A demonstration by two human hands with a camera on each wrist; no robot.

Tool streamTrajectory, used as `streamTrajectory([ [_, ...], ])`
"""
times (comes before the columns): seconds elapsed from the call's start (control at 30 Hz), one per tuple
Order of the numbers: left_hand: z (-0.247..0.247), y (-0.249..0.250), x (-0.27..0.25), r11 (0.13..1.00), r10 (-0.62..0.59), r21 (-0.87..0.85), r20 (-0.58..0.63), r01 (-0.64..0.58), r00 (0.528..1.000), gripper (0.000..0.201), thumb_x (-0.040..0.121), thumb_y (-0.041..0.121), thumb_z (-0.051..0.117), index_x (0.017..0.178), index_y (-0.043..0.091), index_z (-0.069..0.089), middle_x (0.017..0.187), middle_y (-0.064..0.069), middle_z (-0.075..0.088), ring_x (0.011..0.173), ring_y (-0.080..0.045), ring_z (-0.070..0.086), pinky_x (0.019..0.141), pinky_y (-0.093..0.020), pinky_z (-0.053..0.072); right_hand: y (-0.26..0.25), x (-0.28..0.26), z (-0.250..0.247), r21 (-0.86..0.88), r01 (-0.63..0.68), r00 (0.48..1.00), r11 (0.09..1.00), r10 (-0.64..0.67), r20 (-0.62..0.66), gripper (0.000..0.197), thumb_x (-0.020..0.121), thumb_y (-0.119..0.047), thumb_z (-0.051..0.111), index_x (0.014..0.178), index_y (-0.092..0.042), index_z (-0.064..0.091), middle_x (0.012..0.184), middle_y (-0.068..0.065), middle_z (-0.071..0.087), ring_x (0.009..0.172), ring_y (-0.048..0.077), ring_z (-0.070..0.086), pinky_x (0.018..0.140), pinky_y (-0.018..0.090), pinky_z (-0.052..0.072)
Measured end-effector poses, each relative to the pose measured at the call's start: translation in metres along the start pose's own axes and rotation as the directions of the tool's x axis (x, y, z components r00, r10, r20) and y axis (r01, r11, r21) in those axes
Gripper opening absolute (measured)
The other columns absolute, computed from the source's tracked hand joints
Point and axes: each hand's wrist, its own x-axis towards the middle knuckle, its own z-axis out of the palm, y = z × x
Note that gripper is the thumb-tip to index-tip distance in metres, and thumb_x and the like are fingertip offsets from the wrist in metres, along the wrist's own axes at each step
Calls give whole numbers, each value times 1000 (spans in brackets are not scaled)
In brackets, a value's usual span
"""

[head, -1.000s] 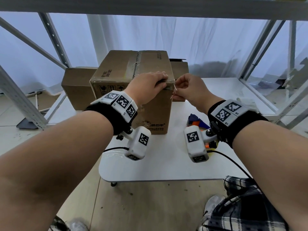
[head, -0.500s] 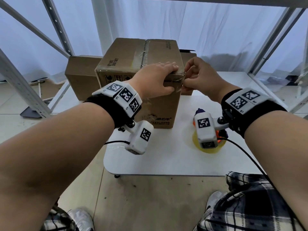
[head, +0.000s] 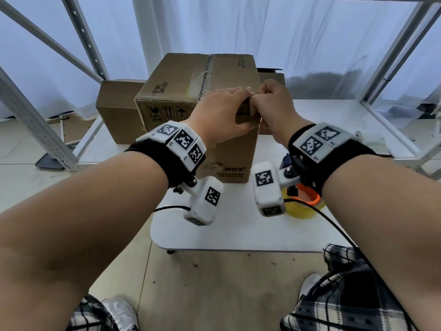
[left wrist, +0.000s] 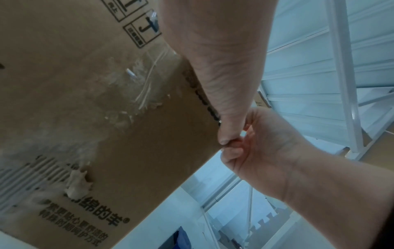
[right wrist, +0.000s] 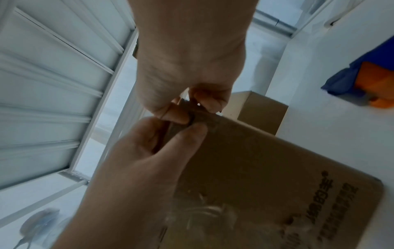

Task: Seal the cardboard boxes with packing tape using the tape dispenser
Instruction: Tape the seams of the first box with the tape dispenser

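Head view: a tall brown cardboard box [head: 202, 96] stands closed on the white surface [head: 238, 230], clear tape along its top seam, contents unseen. The left hand [head: 219, 115] grips its near top corner; the right hand [head: 274, 103], fingers curled, pinches at that same corner. A second box [head: 114, 108] sits behind, a yellow tape roll [head: 307, 206] near the right wrist.

Left wrist view: wrinkled clear tape [left wrist: 136, 87] clings to the printed, scuffed cardboard face.

Right wrist view: the right thumb and fingers [right wrist: 213, 102] pinch the corner edge; the blue-and-orange tape dispenser [right wrist: 368, 84] lies apart.
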Motion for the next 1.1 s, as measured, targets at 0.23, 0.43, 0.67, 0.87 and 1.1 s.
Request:
streamTrajectory([
  [0.23,10,8,6,988,-36,140,-157,58,987,50,80,57,61,103,14,50,106,-2,54,99,-22,51,87,-33,35,1,-7,-31,98,-1,967,995,-24,253,8,85,-13,52,84,-10,59,70,0,54,61,8,48,53,15,41],
  [0.43,8,-3,4,998,30,53,-154,-22,988,46,89,50,41,100,11,62,97,-5,60,88,-24,54,76,-32,40,5,-12,-30,-55,166,960,985,-148,239,20,98,-31,50,94,-13,58,82,1,56,68,2,52,59,9,45],
  [0.67,2,-5,3,999,-28,16,-71,29,997,46,89,54,43,110,16,60,111,-3,59,105,-25,54,93,-39,42,5,-14,-29,-102,215,954,971,-186,235,25,102,-30,40,100,-11,56,90,11,56,78,18,52,66,21,49],
  [0.87,8,-3,-1,984,-87,153,-45,93,995,59,84,54,58,130,19,44,138,-4,50,131,-25,44,111,-42,30,7,-4,-13,-272,312,948,910,-280,150,20,95,-37,53,84,-20,54,98,9,56,85,20,55,78,29,48],
  [1.1,-27,-74,-34,935,-228,306,137,178,964,68,90,64,28,149,32,19,157,-2,22,145,-25,18,117,-48,6,5,-2,-1,-394,265,964,880,-230,133,26,93,-41,56,92,-18,44,94,-1,48,75,6,41,70,22,34],
])
